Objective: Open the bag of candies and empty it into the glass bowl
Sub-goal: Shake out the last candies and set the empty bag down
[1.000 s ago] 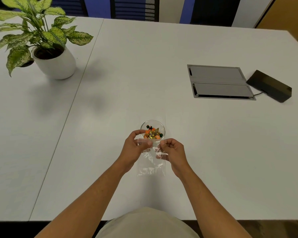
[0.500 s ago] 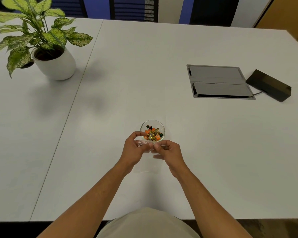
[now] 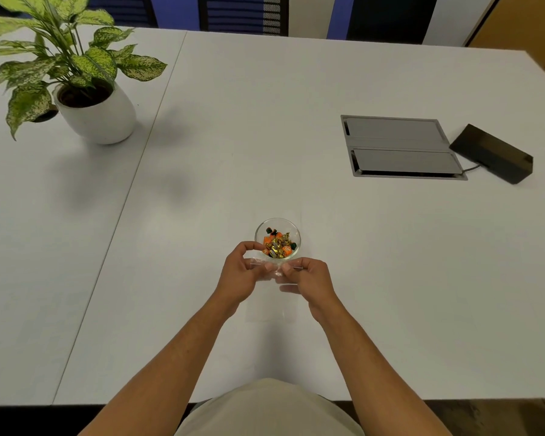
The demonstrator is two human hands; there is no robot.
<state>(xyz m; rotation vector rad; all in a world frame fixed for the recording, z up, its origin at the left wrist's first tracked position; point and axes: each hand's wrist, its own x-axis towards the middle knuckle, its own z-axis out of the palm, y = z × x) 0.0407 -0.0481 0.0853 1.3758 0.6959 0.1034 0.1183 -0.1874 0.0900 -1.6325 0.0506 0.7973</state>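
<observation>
A small glass bowl stands on the white table just beyond my hands, holding several orange, gold and dark wrapped candies. A clear plastic bag lies flat and looks empty between my wrists. My left hand and my right hand both pinch the bag's top edge, fingertips nearly touching at its middle, right in front of the bowl.
A potted plant in a white pot stands at the far left. A grey cable hatch is set into the table at the right, with a black box on a cord beside it. A table seam runs diagonally.
The bag, held up and crinkled a second ago, now lies flat on the table. My hands have drawn together along its top edge.
</observation>
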